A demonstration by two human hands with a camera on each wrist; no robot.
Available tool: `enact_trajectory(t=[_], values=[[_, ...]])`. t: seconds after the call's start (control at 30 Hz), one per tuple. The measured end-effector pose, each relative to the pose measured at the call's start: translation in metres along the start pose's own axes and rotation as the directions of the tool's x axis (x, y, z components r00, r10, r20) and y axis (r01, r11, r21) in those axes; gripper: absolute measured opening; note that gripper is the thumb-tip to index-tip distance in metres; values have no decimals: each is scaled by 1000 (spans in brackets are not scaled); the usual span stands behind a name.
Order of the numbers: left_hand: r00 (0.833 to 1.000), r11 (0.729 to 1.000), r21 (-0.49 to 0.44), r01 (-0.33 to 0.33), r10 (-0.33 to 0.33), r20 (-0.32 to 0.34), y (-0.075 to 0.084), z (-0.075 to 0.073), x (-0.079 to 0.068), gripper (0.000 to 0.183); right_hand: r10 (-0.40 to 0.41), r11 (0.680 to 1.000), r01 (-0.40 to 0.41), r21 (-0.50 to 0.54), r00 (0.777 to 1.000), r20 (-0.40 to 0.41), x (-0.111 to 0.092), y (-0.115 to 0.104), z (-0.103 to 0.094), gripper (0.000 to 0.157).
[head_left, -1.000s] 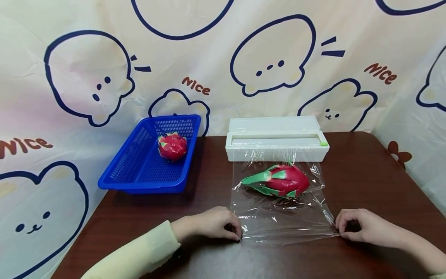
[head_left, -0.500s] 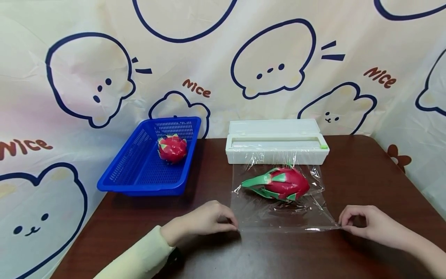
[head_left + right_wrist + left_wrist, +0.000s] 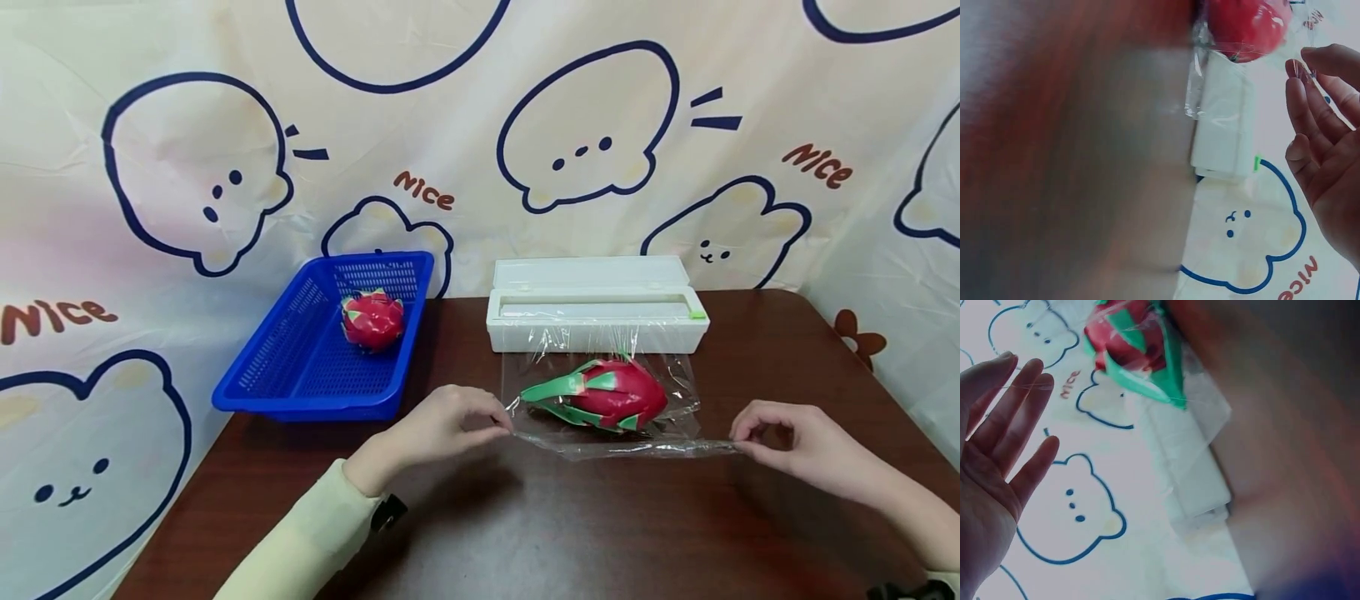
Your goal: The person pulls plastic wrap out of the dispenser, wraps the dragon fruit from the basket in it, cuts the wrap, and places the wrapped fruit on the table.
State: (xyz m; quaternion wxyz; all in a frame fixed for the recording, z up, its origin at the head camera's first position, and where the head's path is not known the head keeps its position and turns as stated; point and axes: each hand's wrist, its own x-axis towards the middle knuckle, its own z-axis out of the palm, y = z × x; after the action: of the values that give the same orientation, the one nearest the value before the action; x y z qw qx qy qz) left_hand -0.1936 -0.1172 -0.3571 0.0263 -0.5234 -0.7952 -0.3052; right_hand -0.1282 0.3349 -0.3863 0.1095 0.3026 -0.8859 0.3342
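Note:
A red dragon fruit (image 3: 626, 395) with green scales lies on a sheet of clear plastic wrap (image 3: 600, 448), its green tip toward the left. The sheet runs out of a white wrap dispenser (image 3: 592, 337) behind the fruit. My left hand (image 3: 442, 429) pinches the near left corner of the film between thumb and fingers. At the near right corner, my right hand (image 3: 798, 446) pinches the film the same way. The front edge is lifted off the table and stretched between both hands, just in front of the fruit. In the left wrist view the dragon fruit (image 3: 1135, 347) shows beyond the fingers.
A blue plastic basket (image 3: 322, 403) stands at the left, with a second dragon fruit (image 3: 372, 320) inside it. The dispenser's lid (image 3: 588, 271) is raised against the patterned cloth (image 3: 450, 125) behind the brown table (image 3: 585, 533).
Both hands have moved up and away from the body, carrying the film's front edge from the near part of the table toward the fruit. The fruit and dispenser have stayed put.

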Motion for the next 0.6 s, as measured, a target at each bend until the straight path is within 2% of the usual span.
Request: enact_trajectory(t=[0.2,0.43,0.6], values=[[997,1000,-6,-8,7,-75,-2,-9,12,14,65,996,-67,-59,997,-36,14,-1,-9,40],[991,999,18,-28,30,-128,-10,-15,31,13,56,995,-64,-80,994,-94,36,0,-18,36],[987,999,30,-37,41,-158,-17,-17,45,11,102,988,-113,-103,989,-107,54,2,-21,28]])
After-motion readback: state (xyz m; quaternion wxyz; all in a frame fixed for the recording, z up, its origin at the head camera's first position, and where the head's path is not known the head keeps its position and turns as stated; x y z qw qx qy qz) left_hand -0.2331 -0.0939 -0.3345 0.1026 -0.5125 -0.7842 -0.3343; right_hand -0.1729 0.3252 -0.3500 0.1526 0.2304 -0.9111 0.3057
